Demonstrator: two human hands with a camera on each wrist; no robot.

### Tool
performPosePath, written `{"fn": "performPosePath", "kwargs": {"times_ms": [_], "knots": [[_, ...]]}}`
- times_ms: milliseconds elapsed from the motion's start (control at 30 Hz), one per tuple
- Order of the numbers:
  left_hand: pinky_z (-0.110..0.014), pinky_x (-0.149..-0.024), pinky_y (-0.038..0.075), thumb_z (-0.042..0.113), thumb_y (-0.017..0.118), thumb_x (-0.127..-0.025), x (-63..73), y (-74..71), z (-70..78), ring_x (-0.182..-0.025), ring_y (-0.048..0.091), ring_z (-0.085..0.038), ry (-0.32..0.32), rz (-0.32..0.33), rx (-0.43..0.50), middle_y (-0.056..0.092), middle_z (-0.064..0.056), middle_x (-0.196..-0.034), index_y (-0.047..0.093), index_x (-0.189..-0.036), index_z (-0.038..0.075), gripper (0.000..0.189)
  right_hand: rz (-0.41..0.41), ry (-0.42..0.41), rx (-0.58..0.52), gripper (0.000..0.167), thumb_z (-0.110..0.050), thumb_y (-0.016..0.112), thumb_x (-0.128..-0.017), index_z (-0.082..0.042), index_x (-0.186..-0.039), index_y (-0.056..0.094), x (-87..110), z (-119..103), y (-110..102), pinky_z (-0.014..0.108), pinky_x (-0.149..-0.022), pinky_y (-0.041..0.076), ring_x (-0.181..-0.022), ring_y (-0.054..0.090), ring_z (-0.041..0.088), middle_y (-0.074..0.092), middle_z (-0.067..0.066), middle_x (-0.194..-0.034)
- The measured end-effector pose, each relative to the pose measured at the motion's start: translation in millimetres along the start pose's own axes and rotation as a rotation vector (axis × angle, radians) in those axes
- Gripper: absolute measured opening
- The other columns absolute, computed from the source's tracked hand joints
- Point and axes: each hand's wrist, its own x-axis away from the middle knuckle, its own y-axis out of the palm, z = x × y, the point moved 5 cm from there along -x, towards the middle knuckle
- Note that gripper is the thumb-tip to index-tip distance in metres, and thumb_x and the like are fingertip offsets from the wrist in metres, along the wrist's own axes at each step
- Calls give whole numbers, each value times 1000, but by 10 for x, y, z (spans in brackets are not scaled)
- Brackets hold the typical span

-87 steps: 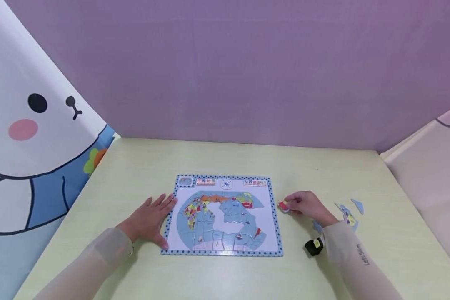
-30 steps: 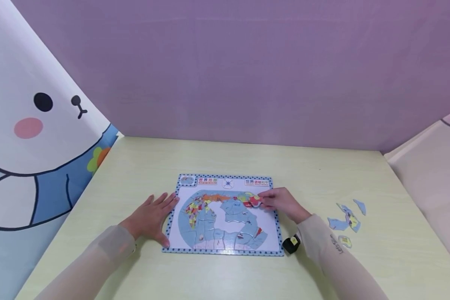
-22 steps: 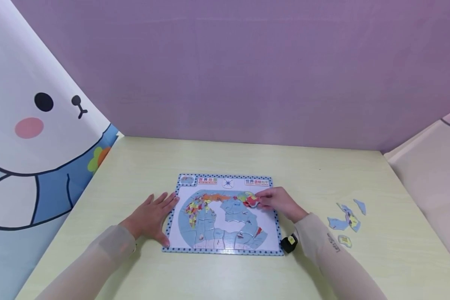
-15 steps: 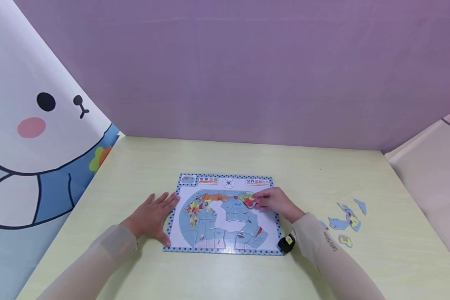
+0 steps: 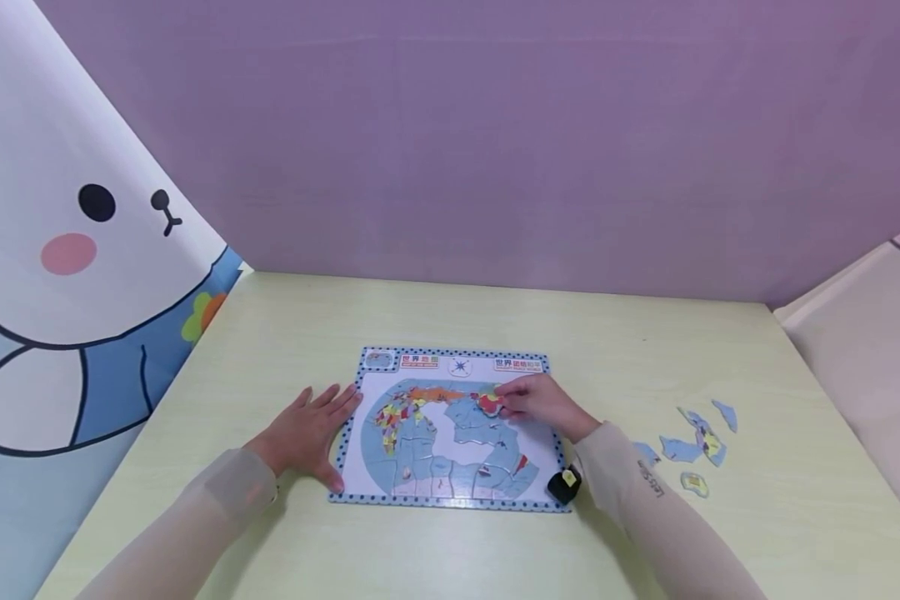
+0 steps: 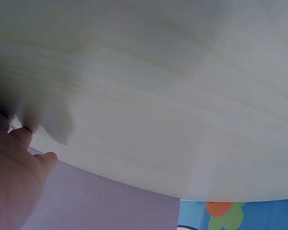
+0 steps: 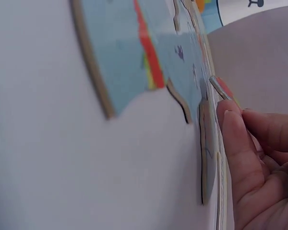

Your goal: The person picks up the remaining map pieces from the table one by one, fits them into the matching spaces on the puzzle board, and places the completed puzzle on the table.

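Head view: the red puzzle piece (image 5: 488,405) is pinched between thumb and fingertips of the right hand (image 5: 543,404), and nothing else is seen held there. It is carried just left of that hand, over the fitted pieces (image 5: 483,434) on the board (image 5: 450,503). By the right wrist view it is tilted; whether its lower edge is touching anything cannot be told. The left hand (image 5: 303,437) is spread wide, nothing gripped, its fingers and thumb rested along the board's nearest edge.

If the piece is pressed down while tilted or wrongly turned, neighbours beside the right fingertips could be nudged or levered up. The board might be slid should it be pushed hard from the right and too lightly braced by the left hand. Behind the right hand, the fitted pieces could be caught by the black cube (image 5: 565,485) near the wrist, or loose pieces (image 5: 647,452) swept aside by the sleeve (image 5: 622,479).
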Motion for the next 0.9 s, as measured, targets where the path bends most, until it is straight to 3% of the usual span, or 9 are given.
{"fn": "performPosePath", "kwargs": {"times_ms": [433, 900], "knots": [[-65, -109, 14, 73, 77, -52, -25, 16, 8, -142, 18, -41, 8, -4, -19, 26, -16, -155, 30, -149, 3, 128, -63, 23, -70, 20, 1, 61, -91, 3, -109, 69, -63, -71, 197, 28, -72, 56, -77, 68, 16, 71, 9, -96], [-66, -108, 16, 74, 76, -52, -16, 18, -24, -142, 19, -40, -11, -5, -38, 26, -14, -155, 30, -150, 5, 128, -78, 46, -50, 21, -4, 61, -93, -1, -113, 69, -93, -152, 337, 27, -72, 56, -77, 67, 14, 70, 5, -93]]}}
